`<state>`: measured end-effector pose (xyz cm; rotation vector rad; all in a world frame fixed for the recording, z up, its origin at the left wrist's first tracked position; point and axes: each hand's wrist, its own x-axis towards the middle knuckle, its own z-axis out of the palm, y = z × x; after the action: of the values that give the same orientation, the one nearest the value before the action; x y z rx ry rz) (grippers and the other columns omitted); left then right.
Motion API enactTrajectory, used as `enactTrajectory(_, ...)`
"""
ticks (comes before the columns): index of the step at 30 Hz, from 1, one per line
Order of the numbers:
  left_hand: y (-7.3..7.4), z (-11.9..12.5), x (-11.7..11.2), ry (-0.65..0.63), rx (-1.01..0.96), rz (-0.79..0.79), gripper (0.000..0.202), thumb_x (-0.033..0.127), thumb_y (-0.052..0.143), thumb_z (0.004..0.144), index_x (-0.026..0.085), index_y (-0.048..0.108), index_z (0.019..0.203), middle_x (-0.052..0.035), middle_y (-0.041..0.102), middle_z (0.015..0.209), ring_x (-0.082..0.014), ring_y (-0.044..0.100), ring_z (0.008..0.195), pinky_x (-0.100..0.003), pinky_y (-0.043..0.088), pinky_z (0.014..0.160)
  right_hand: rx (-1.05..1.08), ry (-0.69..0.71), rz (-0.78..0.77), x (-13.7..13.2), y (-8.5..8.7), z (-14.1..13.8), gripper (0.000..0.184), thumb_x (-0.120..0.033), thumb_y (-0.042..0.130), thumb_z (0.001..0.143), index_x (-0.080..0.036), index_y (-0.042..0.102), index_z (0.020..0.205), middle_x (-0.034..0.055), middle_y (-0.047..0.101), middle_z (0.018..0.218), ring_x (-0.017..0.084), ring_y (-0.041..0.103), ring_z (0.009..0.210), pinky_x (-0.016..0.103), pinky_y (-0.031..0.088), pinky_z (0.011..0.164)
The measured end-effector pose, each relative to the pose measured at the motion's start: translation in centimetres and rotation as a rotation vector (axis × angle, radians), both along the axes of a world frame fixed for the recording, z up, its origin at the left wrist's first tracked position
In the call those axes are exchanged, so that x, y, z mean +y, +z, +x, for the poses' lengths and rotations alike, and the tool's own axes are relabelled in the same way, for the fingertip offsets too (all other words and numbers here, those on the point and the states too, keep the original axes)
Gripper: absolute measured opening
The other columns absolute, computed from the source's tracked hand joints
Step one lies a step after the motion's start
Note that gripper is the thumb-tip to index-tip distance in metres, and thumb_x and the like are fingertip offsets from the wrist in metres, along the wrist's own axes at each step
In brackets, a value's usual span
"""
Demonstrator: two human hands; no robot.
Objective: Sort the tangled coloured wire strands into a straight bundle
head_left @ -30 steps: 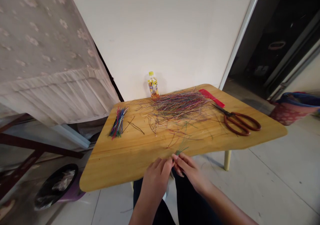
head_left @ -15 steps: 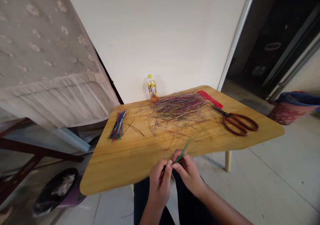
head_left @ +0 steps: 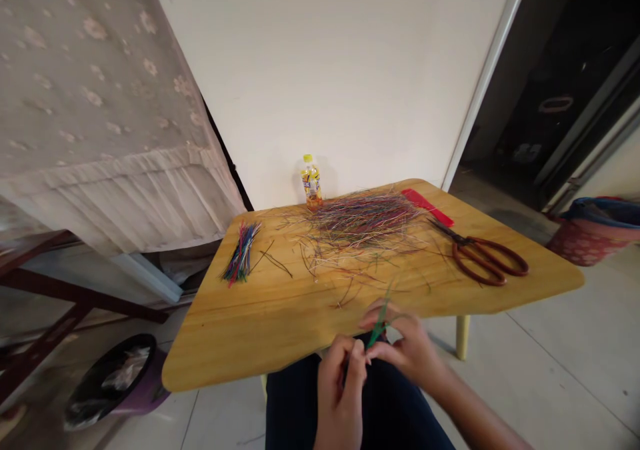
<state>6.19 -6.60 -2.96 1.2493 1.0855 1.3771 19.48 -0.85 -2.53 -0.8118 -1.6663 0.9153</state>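
My left hand (head_left: 343, 380) is closed in a pinch, thumb against curled fingers, on the lower end of a small bunch of thin green wires (head_left: 379, 329). The bunch slants up and away from that pinch. Close beside it, my right hand (head_left: 407, 347) curls round the green wires, its thumb near my left fingertips and its other fingers behind the strands. Motion blurs the right fingers and the wire tips. Both hands are over my lap at the table's near edge. Beyond them lies a wide pile of loose multicoloured wires (head_left: 367, 217).
On the wooden table (head_left: 240, 333) lie a neat wire bundle (head_left: 241, 253) at left, scissors (head_left: 487, 260) at right and a red plastic piece (head_left: 427, 207) behind. A yellow-capped bottle (head_left: 311, 183) stands by the wall. A lined bin (head_left: 120, 377) is on the floor at left.
Both hands have shifted a little right and down in the picture with the green wires. The right fingers have spread somewhat from the left pinch. The view has moved slightly.
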Motion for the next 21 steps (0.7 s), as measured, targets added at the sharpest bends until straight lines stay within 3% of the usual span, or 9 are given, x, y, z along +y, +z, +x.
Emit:
enactTrajectory(2, 0.0, -0.8, 0.3, 0.244, 0.404, 0.31, 0.019, 0.027, 0.045, 0.09, 0.02, 0.054, 0.074, 0.0021, 0.05, 0.056, -0.0101, 0.044, 0.048, -0.023, 0.036, 0.049, 0.124, -0.063, -0.142, -1.4, -0.6, -1.6, 0.026, -0.048, 0.067, 0.073, -0.022, 0.071, 0.072, 0.0045, 0.063, 0.068, 0.017, 0.053, 0.061, 0.028, 0.042, 0.058)
enactTrajectory(4, -0.1, -1.4, 0.7, 0.296, 0.664, 0.55, 0.013, 0.014, 0.045, 0.087, 0.02, 0.056, 0.083, 0.0008, 0.056, 0.059, -0.0115, 0.05, 0.051, -0.023, 0.039, 0.051, 0.257, -0.076, -0.291, -2.5, -1.3, -3.0, 0.03, -0.049, 0.061, 0.077, -0.022, 0.069, 0.07, 0.0044, 0.062, 0.07, 0.015, 0.05, 0.056, 0.027, 0.042, 0.053)
enactTrajectory(7, -0.2, -1.8, 1.1, 0.306, 0.793, 0.664, 0.016, 0.009, 0.044, 0.084, 0.02, 0.055, 0.082, 0.0017, 0.056, 0.055, -0.0115, 0.051, 0.047, -0.022, 0.04, 0.048, 0.406, -0.093, -0.45, -3.4, -1.9, -4.4, 0.032, -0.051, 0.063, 0.075, -0.021, 0.068, 0.065, 0.0036, 0.061, 0.069, 0.014, 0.049, 0.055, 0.026, 0.043, 0.054)
enactTrajectory(10, -0.4, -1.5, 0.9, 0.327, 0.731, 0.574, 0.018, 0.013, 0.043, 0.086, 0.021, 0.055, 0.077, 0.0005, 0.06, 0.057, -0.0122, 0.056, 0.048, -0.022, 0.044, 0.05, 0.518, -0.07, -0.558, -3.7, -1.8, -5.0, 0.031, -0.049, 0.067, 0.072, -0.02, 0.067, 0.063, 0.0023, 0.057, 0.063, 0.015, 0.051, 0.057, 0.027, 0.045, 0.057)
enactTrajectory(14, -0.7, -0.6, 0.4, 0.295, 0.493, 0.299, 0.023, 0.027, 0.041, 0.091, 0.02, 0.06, 0.081, -0.0058, 0.07, 0.076, -0.016, 0.065, 0.066, -0.024, 0.051, 0.062, 0.696, -0.048, -0.665, -4.1, -1.5, -5.7, 0.032, -0.051, 0.069, 0.069, -0.02, 0.065, 0.066, 0.0034, 0.06, 0.067, 0.018, 0.058, 0.064, 0.029, 0.048, 0.06)
enactTrajectory(17, -0.8, -0.1, 0.5, 0.244, 0.353, 0.159, 0.03, 0.036, 0.042, 0.091, 0.019, 0.062, 0.077, -0.0047, 0.069, 0.069, -0.0154, 0.063, 0.06, -0.024, 0.051, 0.06, 0.733, -0.103, -0.664, -4.5, -1.5, -6.2, 0.029, -0.05, 0.069, 0.069, -0.022, 0.064, 0.07, 0.0052, 0.064, 0.076, 0.021, 0.062, 0.073, 0.03, 0.051, 0.06)
enactTrajectory(21, -0.8, 0.0, 0.8, 0.266, 0.281, 0.084, 0.034, 0.042, 0.045, 0.088, 0.018, 0.061, 0.071, -0.0027, 0.066, 0.063, -0.0148, 0.061, 0.058, -0.023, 0.05, 0.056, 0.7, -0.155, -0.647, -4.5, -1.9, -6.8, 0.03, -0.052, 0.064, 0.073, -0.023, 0.061, 0.072, 0.0046, 0.063, 0.072, 0.021, 0.062, 0.071, 0.03, 0.051, 0.057)
